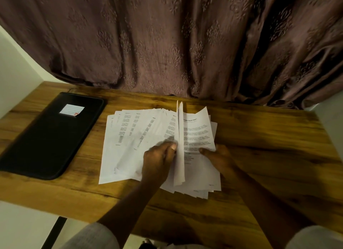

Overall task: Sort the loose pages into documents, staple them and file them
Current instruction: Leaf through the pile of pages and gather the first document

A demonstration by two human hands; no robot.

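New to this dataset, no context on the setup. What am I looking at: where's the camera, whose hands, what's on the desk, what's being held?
There is no machine here. A person works with bare hands, and the single picture comes from a wide-angle camera worn on their head, looking forward and down. That is why both arms enter from the bottom edge.

On the wooden table lies a fanned spread of loose pages, printed side up. To its left lies a closed black folder with a small white label. Behind the table hangs a brown patterned curtain.

The left hand pinches the lifted sheets, which stand on edge in the middle of the pile. The right hand holds the titled page, thumb on top and fingers hidden beneath.
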